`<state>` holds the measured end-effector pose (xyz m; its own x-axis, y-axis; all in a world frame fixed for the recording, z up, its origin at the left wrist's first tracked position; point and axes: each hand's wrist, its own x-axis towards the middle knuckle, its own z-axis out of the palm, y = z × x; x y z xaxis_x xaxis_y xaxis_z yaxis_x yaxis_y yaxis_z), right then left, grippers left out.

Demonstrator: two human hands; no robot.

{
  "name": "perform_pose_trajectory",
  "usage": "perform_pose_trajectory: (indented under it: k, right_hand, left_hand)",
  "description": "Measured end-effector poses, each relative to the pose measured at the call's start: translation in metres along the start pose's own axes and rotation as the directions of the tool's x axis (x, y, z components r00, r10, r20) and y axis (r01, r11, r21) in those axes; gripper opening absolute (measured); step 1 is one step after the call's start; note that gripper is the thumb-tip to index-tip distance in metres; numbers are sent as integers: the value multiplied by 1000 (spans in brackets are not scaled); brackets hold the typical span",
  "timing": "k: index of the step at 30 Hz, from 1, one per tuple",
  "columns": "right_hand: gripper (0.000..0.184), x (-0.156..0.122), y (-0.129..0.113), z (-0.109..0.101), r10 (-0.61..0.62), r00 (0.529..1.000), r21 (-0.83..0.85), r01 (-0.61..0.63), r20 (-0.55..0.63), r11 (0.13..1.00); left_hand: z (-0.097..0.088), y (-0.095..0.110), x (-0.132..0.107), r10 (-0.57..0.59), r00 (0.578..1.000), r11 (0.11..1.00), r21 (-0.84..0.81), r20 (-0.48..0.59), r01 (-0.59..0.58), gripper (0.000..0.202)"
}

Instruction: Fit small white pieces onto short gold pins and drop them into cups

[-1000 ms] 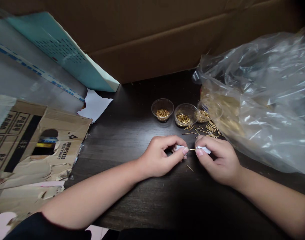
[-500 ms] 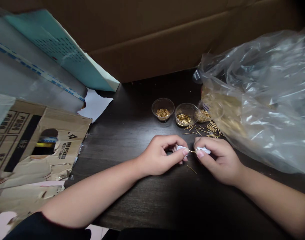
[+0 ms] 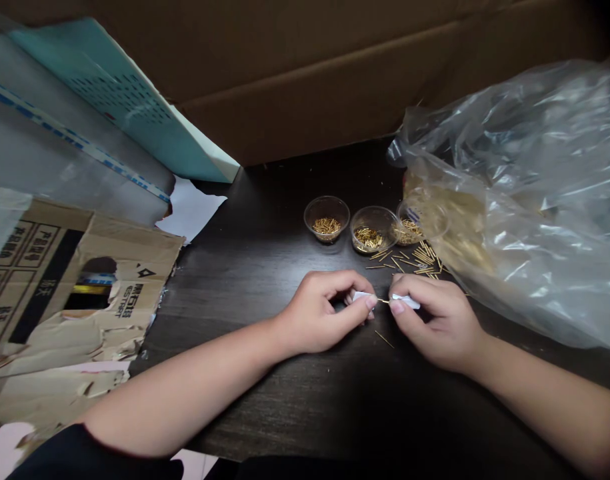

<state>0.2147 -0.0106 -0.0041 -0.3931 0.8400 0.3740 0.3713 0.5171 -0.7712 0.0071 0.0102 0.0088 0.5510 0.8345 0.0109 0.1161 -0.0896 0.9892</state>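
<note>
Between my two hands runs a thin brass-coloured pin [image 3: 383, 301], its ends hidden in my fingers. My left hand [image 3: 329, 310] pinches one end, with a small white piece of paper or cloth [image 3: 362, 296] at the fingertips. My right hand [image 3: 435, 317] pinches the other end through a similar white piece [image 3: 406, 301]. One loose pin [image 3: 385, 340] lies on the dark table just below the fingertips. Beyond the right hand, several more loose pins [image 3: 425, 257] are scattered.
Clear plastic cups hold small brass pieces: a left cup [image 3: 327, 200], a middle cup [image 3: 375, 212] and a right one [image 3: 409, 230] partly behind a clear lid. A large plastic bag [image 3: 545, 200] covers the right side. Torn cardboard [image 3: 149, 267] lies left; a cardboard wall [image 3: 309, 100] stands behind.
Both hands stay almost in place, still pinching the pin. The right fingertips have shifted very slightly, and the exposed pin looks a little straighter.
</note>
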Motion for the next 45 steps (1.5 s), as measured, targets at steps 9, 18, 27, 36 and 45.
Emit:
perform_pose_trajectory:
  k: [9,18,27,36,45]
  right_hand:
    - [17,-1,3,-1,15,1000,33,-16,27,999]
    - [16,0,3,-5,17,996,119,-27,87,993]
    - [15,-1,6,-5,32,990,140,-51,134,989]
    - [16,-1,5,-4,25,993,126,-40,117,991]
    - [15,-1,5,-4,35,989,154,-57,141,986]
  left_hand:
    - [0,0,0,-26,999,999,-33,20,27,14]
    - [-2,2,2,-147,983,962,-215,105,167,15]
    - [-6,3,4,-216,963,931,-262,162,253,16]
    - [-7,3,4,-227,959,922,-279,167,267,19]
    - [-8,4,6,-232,956,917,-289,180,277,28]
